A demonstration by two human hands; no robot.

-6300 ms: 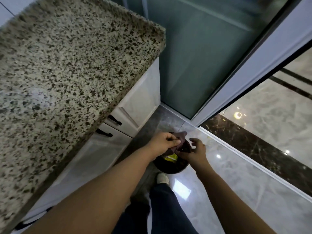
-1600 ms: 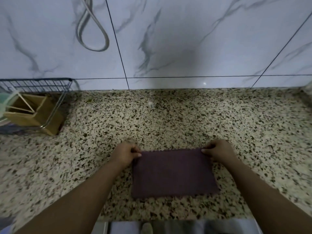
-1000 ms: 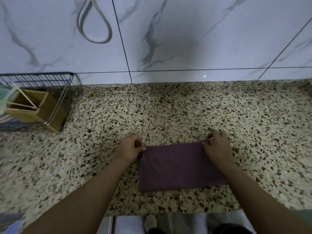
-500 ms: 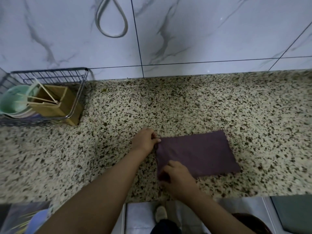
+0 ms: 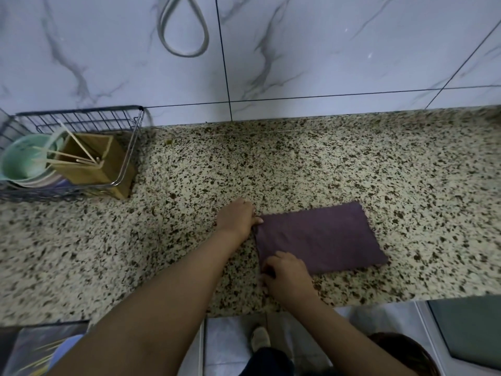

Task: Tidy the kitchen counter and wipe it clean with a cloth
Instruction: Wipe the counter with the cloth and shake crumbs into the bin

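A dark purple cloth [image 5: 325, 237] lies folded into a flat rectangle on the speckled granite counter [image 5: 284, 164], near the front edge. My left hand [image 5: 237, 218] pinches the cloth's far left corner. My right hand [image 5: 284, 275] is at the near left corner, fingers curled on the cloth's edge. The cloth's right half lies free on the stone.
A wire dish rack [image 5: 81, 147] stands at the back left, holding a wooden chopstick box [image 5: 92, 161] and green bowls [image 5: 24, 158]. A marble tiled wall [image 5: 325, 50] with a hanging grey hose loop [image 5: 184, 31] backs the counter. Below the front edge are floor tiles and my shoe [image 5: 260, 340].
My right hand left the cloth's far right corner and came to its near left corner. My left hand kept its pinch on the far left corner. The view drifted left.
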